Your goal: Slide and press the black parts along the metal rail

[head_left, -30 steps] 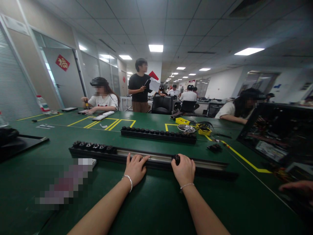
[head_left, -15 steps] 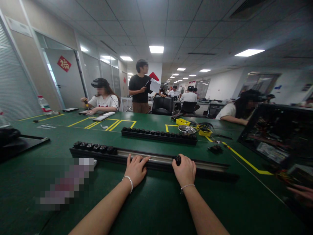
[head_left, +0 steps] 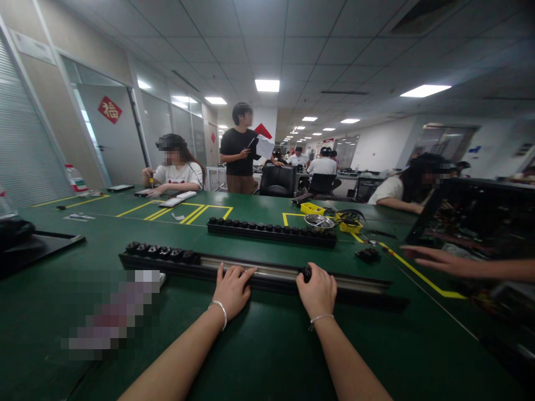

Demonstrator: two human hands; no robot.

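Green table (head_left: 271,351), long black rail (head_left: 273,283) lying well in from its far edge, right at the fingers. Left hand (head_left: 232,287) sits on it, loosely spread; right hand (head_left: 318,291), nearer the table's right edge, pinches a small black block (head_left: 307,273) at the rail.

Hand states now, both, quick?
Left hand: open, fingers spread on the near rail, holding nothing visible.
Right hand: closed on a black piece at the rail.
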